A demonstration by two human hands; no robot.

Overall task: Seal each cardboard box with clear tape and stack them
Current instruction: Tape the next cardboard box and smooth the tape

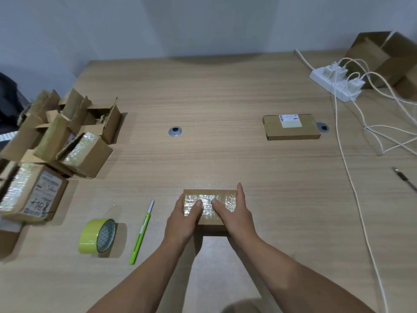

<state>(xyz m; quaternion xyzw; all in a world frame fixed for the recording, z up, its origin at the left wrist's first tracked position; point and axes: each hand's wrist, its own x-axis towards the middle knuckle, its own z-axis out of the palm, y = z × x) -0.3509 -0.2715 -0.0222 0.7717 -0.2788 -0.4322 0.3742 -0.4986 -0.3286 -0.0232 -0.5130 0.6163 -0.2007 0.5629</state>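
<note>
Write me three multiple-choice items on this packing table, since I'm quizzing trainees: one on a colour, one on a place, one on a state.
1. The round roll of adhesive tape is
A. red
B. yellow-green
C. blue

2. The slim green plastic utility knife lies
A. between the roll and the small brown cardboard box
B. on top of that box
C. inside that box

3. The small box's top is
A. open, flaps up
B. closed, with shiny clear tape across it
C. torn off

Answers:
1 B, its outer band is yellow-green.
2 A, it lies on the wooden table, roll to its left, box to its right.
3 B, the top lies flat under glossy tape.
</note>
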